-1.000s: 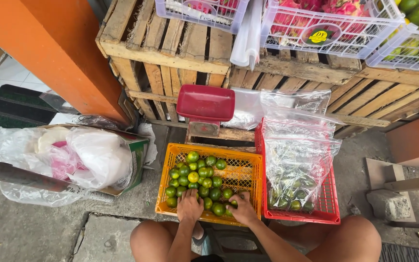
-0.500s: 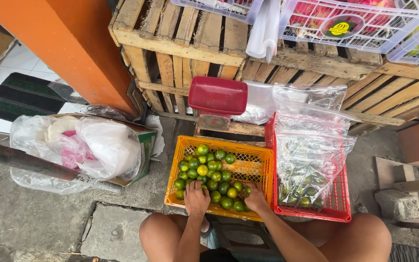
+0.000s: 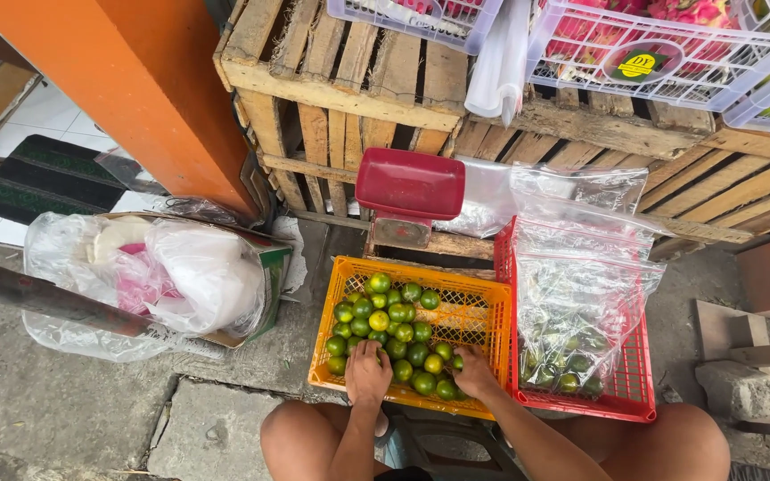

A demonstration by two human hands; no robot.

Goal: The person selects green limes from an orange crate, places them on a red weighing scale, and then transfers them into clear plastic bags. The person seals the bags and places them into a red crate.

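An orange plastic crate [image 3: 465,312] sits on the ground in front of my knees, holding several green and yellowish limes [image 3: 385,321]. My left hand [image 3: 367,374] rests palm down on the limes at the crate's near edge. My right hand [image 3: 474,370] lies on the limes at the crate's near right side, fingers curled over them. Whether either hand grips a lime is hidden. Beside the crate on the right stands a red crate [image 3: 626,405] with a clear plastic bag [image 3: 581,294] holding more limes.
A red-topped weighing scale [image 3: 409,191] stands behind the orange crate, against stacked wooden crates [image 3: 340,89]. White baskets of pink fruit [image 3: 670,44] sit on top. A box with plastic bags [image 3: 162,276] lies left, next to an orange pillar [image 3: 135,80].
The view has shifted slightly. Both hands stay on the limes at the crate's near edge, the right hand now a little further right.
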